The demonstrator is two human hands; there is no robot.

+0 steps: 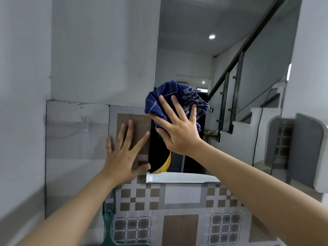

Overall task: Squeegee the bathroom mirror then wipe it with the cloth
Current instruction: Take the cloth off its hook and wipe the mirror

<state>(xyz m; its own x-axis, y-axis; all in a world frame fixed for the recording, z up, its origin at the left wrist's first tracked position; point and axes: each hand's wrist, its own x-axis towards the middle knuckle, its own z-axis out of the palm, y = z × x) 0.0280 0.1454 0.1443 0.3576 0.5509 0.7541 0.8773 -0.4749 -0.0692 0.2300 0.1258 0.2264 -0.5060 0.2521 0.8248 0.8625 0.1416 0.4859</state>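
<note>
The mirror (221, 59) hangs on the wall ahead and reflects a staircase and ceiling. A crumpled dark blue checked cloth (170, 96) is pressed against the lower left part of the glass by my right hand (177, 128), fingers spread flat over it. My left hand (124, 153) lies flat and spread on the tiled wall beside the mirror's left edge, its thumb near the mirror's bottom left corner, holding nothing. No squeegee can be made out for certain.
Patterned brown and grey tiles (177, 201) cover the wall below the mirror. A clear plastic hook (86, 119) sticks to the tile at left. A green object (109, 221) sits low at left. A grey and white fixture (305, 153) is mounted at right.
</note>
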